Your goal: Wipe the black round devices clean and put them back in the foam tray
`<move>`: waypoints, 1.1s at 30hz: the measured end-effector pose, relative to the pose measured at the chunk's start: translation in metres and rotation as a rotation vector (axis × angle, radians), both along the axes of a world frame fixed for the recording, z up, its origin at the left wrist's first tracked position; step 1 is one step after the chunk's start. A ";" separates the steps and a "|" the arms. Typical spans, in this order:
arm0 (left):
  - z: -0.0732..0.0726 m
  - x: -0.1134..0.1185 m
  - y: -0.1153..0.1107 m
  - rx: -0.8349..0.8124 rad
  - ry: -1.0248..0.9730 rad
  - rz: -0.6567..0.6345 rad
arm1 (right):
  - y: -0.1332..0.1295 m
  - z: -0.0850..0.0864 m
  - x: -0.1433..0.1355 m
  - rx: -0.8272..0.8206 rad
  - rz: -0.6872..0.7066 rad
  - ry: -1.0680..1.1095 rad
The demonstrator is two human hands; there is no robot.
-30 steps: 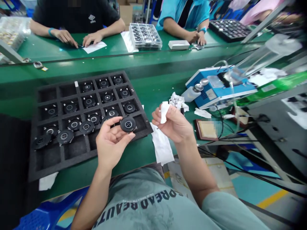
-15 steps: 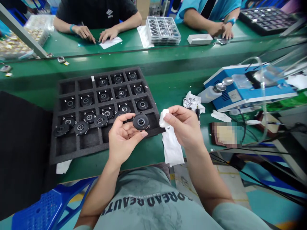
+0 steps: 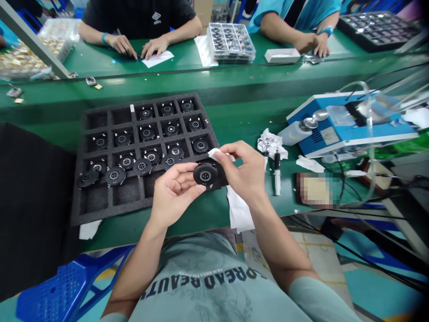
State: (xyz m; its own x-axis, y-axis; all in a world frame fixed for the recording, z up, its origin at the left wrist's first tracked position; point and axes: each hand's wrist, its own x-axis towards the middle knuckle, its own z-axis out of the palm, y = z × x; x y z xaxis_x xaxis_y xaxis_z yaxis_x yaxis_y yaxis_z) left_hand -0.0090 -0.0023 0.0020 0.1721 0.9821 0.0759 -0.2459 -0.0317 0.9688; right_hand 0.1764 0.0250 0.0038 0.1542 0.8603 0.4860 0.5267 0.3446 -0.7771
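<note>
Between thumb and fingers, my left hand (image 3: 176,192) grips a round black smartwatch body (image 3: 205,174) by its edge, its sensor side facing up. My right hand (image 3: 241,172) pinches a folded white wipe (image 3: 217,154) right beside the watch's upper edge; whether the wipe touches it I cannot tell. Under both hands lies a black foam tray (image 3: 92,199) with square compartments. Several more watch bodies (image 3: 146,133) sit in it, some of them leaning on the dividers. A white cloth (image 3: 239,210) lies on the green table below my right hand.
To the right are a syringe (image 3: 277,174), crumpled tissue (image 3: 271,143), a bottle with a metal top (image 3: 295,133) and a blue machine (image 3: 335,127) with tubes. Across the table two people work near a clear compartment box (image 3: 231,42). A blue stool (image 3: 55,286) stands at lower left.
My right hand has moved left with the wipe, up to the watch. My left hand has shifted slightly right with the watch. The syringe now shows more fully.
</note>
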 end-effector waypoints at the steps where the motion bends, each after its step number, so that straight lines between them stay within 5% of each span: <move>1: 0.000 0.000 0.000 -0.007 -0.016 0.006 | -0.001 -0.003 0.002 -0.014 -0.022 0.050; 13: 0.004 0.000 0.000 -0.115 -0.105 0.016 | -0.011 -0.022 0.009 -0.165 0.015 0.378; 33: 0.003 -0.001 0.000 -0.103 -0.073 0.030 | -0.020 -0.011 0.004 -0.209 0.191 0.567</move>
